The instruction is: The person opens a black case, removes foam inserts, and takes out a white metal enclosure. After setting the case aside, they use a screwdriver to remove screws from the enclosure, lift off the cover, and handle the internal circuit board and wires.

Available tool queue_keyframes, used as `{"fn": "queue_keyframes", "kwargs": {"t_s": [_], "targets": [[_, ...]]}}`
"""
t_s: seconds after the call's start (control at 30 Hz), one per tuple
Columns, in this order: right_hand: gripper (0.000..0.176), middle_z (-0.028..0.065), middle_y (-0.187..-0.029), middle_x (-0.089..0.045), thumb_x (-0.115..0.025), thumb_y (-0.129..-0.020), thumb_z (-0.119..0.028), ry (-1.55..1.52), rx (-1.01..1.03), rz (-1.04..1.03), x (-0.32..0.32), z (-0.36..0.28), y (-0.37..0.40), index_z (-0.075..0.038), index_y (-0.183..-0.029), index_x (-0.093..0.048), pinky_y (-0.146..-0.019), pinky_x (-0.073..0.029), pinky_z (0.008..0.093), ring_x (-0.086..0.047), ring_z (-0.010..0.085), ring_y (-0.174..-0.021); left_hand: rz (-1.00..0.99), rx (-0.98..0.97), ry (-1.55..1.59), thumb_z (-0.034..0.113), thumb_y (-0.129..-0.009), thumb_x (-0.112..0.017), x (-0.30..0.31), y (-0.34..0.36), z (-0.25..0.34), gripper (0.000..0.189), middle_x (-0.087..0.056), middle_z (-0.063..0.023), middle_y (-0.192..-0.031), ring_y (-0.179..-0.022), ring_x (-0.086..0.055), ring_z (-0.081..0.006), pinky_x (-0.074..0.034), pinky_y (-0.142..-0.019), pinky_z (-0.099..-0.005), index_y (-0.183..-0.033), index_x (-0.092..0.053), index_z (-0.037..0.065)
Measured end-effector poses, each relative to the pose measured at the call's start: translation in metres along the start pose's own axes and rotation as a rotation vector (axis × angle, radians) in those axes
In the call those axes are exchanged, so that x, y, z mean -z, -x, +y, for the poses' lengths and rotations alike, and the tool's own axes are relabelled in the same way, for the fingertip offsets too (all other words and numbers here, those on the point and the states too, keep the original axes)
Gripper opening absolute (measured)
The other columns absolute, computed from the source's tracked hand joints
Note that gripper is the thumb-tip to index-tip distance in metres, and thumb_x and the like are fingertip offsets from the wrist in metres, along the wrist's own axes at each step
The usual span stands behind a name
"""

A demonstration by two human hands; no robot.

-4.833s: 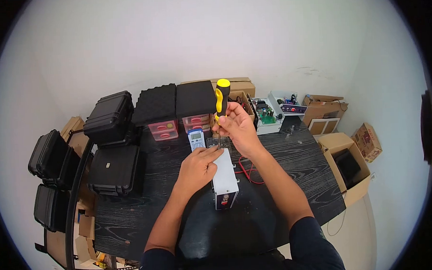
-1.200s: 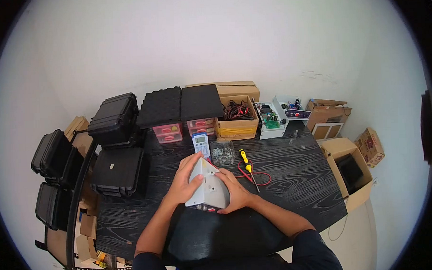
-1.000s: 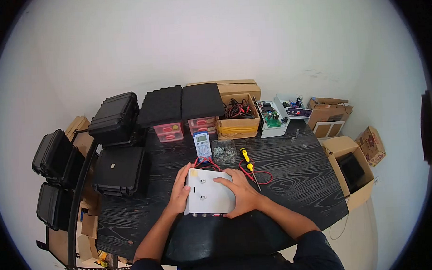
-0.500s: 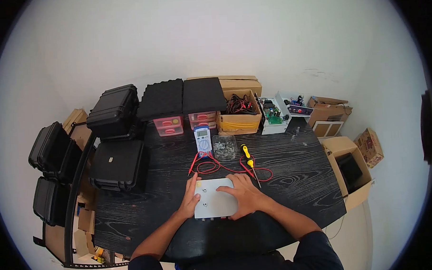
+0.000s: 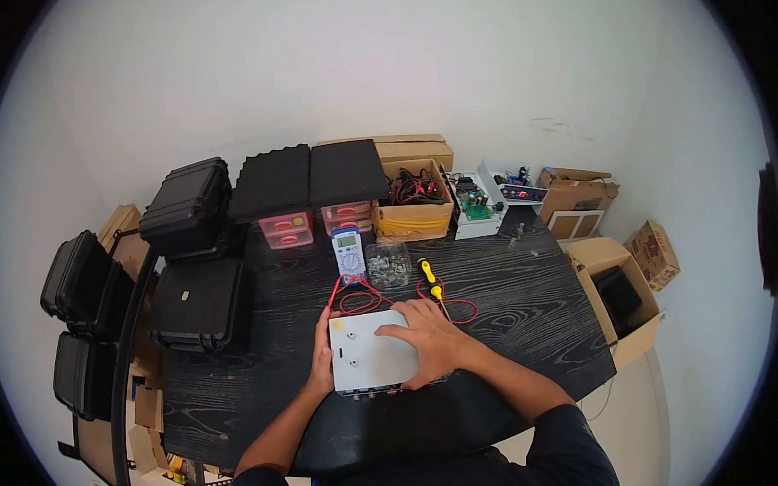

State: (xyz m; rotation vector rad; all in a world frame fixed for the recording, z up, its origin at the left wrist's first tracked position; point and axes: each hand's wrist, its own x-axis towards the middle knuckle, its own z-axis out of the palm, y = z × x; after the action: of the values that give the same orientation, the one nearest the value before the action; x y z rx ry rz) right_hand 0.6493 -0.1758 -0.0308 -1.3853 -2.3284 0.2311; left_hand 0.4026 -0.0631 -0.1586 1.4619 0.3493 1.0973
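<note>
The right fingers (image 5: 398, 332) cover part of the white box (image 5: 372, 359); the multimeter's display (image 5: 348, 241) is illegibly small.

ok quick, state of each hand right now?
Left hand: holding the pale grey box at its left edge, fingers along the side.
Right hand: holding the same box at its right side, fingers spread.

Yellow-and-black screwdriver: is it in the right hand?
No, the screwdriver lies on the black table, while the right hand is on the white box.
</note>
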Motion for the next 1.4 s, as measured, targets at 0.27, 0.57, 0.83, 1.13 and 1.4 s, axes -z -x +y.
{"fn": "queue_keyframes", "kwargs": {"t_s": [0.27,0.57,0.83,1.13,1.4], "targets": [[0.101,0.0278,-0.144,-0.045,-0.095,-0.052,-0.048,0.04,0.077,0.035,0.033,-0.024,-0.017,-0.018,-0.142,-0.06,-0.116,-0.029,0.0632,-0.044,0.0479,-0.136,0.087,0.246,0.217,0.032,-0.108,-0.059,0.025,-0.018,0.028,0.032,-0.066,-0.0061,-0.111,-0.102,-0.063,-0.0117,-0.052,-0.09,-0.029,-0.122,-0.059,0.003],[0.06,0.0191,-0.139,-0.061,-0.085,-0.082,-0.023,-0.018,0.272,0.379,0.015,-0.054,0.006,-0.013,-0.137,-0.064,-0.105,-0.052,0.0526,-0.06,0.0384,-0.129,0.338,0.199,0.406,0.022,-0.107,-0.052,0.017,-0.046,0.054,0.022,-0.055,0.0008,-0.09,-0.079,-0.056,-0.0098,-0.049,-0.074,-0.027,-0.087,-0.049,0.013],[0.041,0.0139,-0.116,-0.072,-0.066,-0.106,-0.024,-1.017,-0.288,0.193,-0.045,-0.063,0.038,0.001,-0.137,-0.056,-0.077,-0.062,0.0348,-0.074,0.0216,-0.1,0.391,0.167,0.426,0.024,-0.107,-0.05,0.006,-0.043,0.05,0.02,-0.053,0.002,-0.093,-0.087,-0.057,-0.0099,-0.051,-0.081,-0.03,-0.09,-0.048,0.014],[0.034,0.0128,-0.125,-0.068,-0.051,-0.113,-0.021,-1.512,-0.404,0.621,-0.066,-0.04,0.057,0.0,-0.14,-0.049,-0.081,-0.064,0.0353,-0.071,0.0211,-0.108,0.035,-0.069,0.118,0.041,-0.112,-0.047,-0.041,-0.048,0.064,0.036,-0.057,-0.0111,-0.122,-0.115,-0.055,-0.0184,-0.042,-0.105,-0.036,-0.112,-0.054,0.005],[0.033,0.0116,-0.119,-0.071,-0.045,-0.115,-0.029,-1.275,-0.467,1.31,0.034,0.069,0.096,-0.001,-0.129,-0.054,-0.072,-0.063,0.0329,-0.074,0.0192,-0.093,-0.08,-0.195,-0.366,0.044,-0.11,-0.044,-0.005,-0.038,0.041,0.053,-0.05,-0.0216,-0.149,-0.141,-0.046,-0.0324,-0.029,-0.122,-0.0457,-0.135,-0.056,-0.001]]}}
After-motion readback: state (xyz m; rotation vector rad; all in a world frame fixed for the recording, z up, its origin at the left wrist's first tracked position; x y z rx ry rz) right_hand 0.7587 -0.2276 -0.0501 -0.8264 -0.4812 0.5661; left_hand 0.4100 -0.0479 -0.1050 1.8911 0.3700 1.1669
